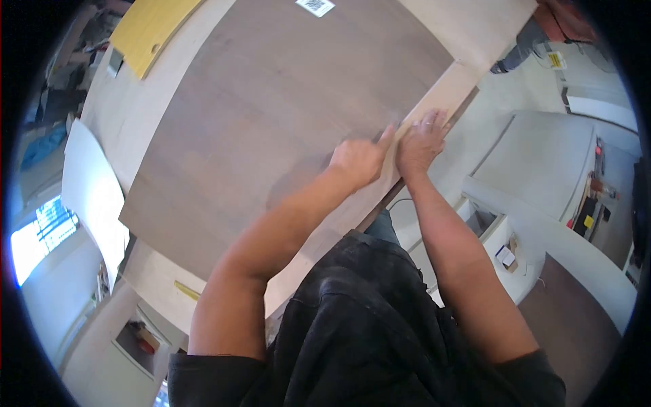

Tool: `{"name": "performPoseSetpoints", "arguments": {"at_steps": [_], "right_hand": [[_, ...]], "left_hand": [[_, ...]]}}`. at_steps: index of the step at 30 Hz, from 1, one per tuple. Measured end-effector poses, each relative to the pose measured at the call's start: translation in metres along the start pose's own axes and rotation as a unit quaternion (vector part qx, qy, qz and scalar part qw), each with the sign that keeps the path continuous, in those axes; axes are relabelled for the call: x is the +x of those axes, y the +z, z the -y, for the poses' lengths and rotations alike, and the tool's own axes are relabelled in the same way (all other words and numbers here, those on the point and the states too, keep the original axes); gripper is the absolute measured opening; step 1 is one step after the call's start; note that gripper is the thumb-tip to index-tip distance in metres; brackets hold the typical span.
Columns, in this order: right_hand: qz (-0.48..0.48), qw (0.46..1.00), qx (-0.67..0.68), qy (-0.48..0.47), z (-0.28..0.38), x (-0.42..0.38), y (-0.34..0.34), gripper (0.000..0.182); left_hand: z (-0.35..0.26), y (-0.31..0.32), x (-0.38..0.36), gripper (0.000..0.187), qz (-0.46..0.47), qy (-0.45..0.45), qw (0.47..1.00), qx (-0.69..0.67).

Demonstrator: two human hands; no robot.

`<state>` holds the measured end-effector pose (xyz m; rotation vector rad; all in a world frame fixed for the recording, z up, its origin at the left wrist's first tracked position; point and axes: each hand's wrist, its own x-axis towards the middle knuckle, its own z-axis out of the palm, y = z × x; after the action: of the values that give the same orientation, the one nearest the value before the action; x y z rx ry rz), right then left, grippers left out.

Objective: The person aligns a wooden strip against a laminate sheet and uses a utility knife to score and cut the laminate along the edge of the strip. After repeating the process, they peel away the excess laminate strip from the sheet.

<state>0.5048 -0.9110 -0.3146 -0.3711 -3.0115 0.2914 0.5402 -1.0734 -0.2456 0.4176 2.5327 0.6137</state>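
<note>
As I leaned over the pale tabletop (251, 298) in a workshop, my left hand (359, 161) rested at the right-hand side of a large brown sheet (285, 122), its index finger stretched out toward the sheet's edge and the other fingers curled in. Whether those curled fingers gripped anything small, I could not tell. My right hand (422, 142) lay just beside it, palm down and fingers extended, on the light strip (444, 91) bordering the sheet, with a narrow dark edge (466, 105) showing on its outer side. The brown sheet lay flat across the tabletop, a white label (316, 7) printed with a square code near its far end.

Beyond the sheet's far left side sat a yellow board (150, 34) with a small round mark near its edge, while a curved white sheet (95, 197) stood out at the left. A thin yellow item (186, 290), too small to identify, lay near the sheet's close corner. To my right were an open drawer (481, 218) and a second brown sheet (566, 319). Another person (563, 24), only partly visible, was at the upper right.
</note>
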Motion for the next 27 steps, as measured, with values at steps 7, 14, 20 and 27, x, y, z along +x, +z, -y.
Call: {"name": "performPoseSetpoints", "arguments": {"at_steps": [7,14,20,27], "right_hand": [[-0.019,1.000,-0.006,-0.005,0.003,-0.005,-0.002,0.058],[-0.007,0.999,-0.050,0.001,0.010,-0.007,-0.010,0.056],[0.004,0.997,-0.071,0.014,0.013,-0.005,-0.009,0.055],[0.000,0.990,-0.138,0.013,-0.004,0.001,0.017,0.060]], "left_hand": [[0.027,0.036,-0.162,0.075,0.078,-0.068,0.994,-0.015],[0.011,0.124,-0.252,0.044,-0.267,-0.235,0.857,-0.372],[0.031,0.127,-0.334,0.035,-0.077,-0.373,0.720,-0.580],[0.036,0.145,-0.333,0.030,-0.143,-0.307,0.783,-0.522]]}}
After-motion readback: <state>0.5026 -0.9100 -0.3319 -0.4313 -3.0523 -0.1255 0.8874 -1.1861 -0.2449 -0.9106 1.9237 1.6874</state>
